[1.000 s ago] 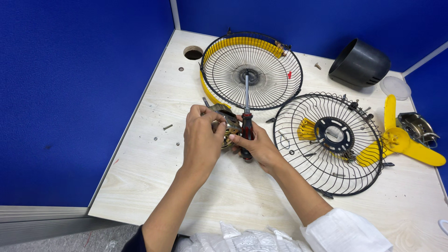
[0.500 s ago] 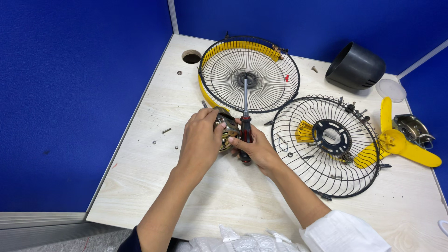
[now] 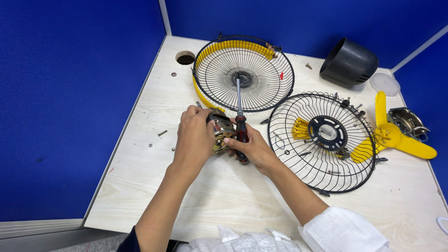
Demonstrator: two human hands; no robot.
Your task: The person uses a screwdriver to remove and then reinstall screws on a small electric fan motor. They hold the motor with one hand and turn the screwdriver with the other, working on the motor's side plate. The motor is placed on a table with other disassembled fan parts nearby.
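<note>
Blue partition walls (image 3: 84, 107) close off a pale wooden desk (image 3: 224, 196) on 2 sides. Near the desk's middle, the left hand (image 3: 193, 137) is cupped over a small metal motor (image 3: 221, 133), fingers wrapped round its left side and top, so only the motor's right part shows. The right hand (image 3: 252, 147) sits just beside it on the right, fingers closed round the red-and-black handle of a screwdriver (image 3: 240, 119) and also touching the motor. The 2 hands meet at the motor, which lies between them on the desk. The screwdriver's shaft points away from the person, its tip over the hub of the far fan guard (image 3: 243, 74), a black wire cage with a yellow rim. A second guard (image 3: 322, 140) lies right of the hands, with a black hub plate and yellow clips. Further right are a yellow blade (image 3: 394, 137), a metal bracket (image 3: 407, 122), a black housing (image 3: 349, 61) and a clear lid (image 3: 384, 84). Loose screws (image 3: 162, 133) dot the desk to the left, near a round cable hole (image 3: 185, 58).

Compared with 0.5 s ago, the grip is unchanged: both hands stay on the motor and screwdriver in the same spot, and the guards and blade have not moved.
</note>
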